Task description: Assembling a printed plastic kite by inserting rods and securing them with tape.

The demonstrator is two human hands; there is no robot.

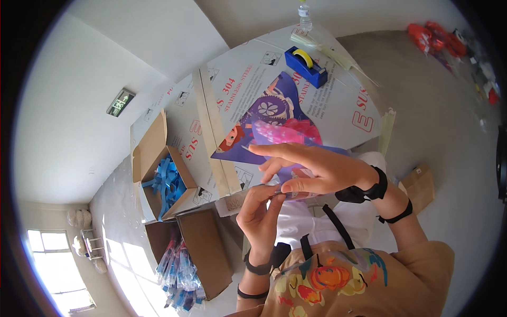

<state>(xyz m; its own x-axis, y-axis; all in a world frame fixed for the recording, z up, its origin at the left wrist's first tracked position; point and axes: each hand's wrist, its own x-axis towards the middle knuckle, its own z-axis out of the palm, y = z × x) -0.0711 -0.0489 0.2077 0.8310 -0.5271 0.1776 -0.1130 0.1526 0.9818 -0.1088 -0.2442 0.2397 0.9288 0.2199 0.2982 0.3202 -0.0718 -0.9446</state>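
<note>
My left hand (257, 215) is closed in a pinch, thumb against forefinger, at the edge of a purple printed paper sheet (300, 194). Over this sheet reaches my right hand (319, 170), fingers stretched out and apart, its thumb tip close to my left fingertips. Much of the sheet is hidden under the right hand. Flat on the table beyond lies another purple sheet (274, 108), curved-edged and printed with a red-haired cartoon figure. Bright pink, shiny material (285, 132) rests over its near part.
A blue tape dispenser (307, 66) with yellow tape stands on the film-covered table (237, 68). An open carton (150, 145) of blue strips sits at the left; below it, another box (206, 253) holds plastic-wrapped pieces. Farther off are a bottle (304, 17) and pale strips (327, 50).
</note>
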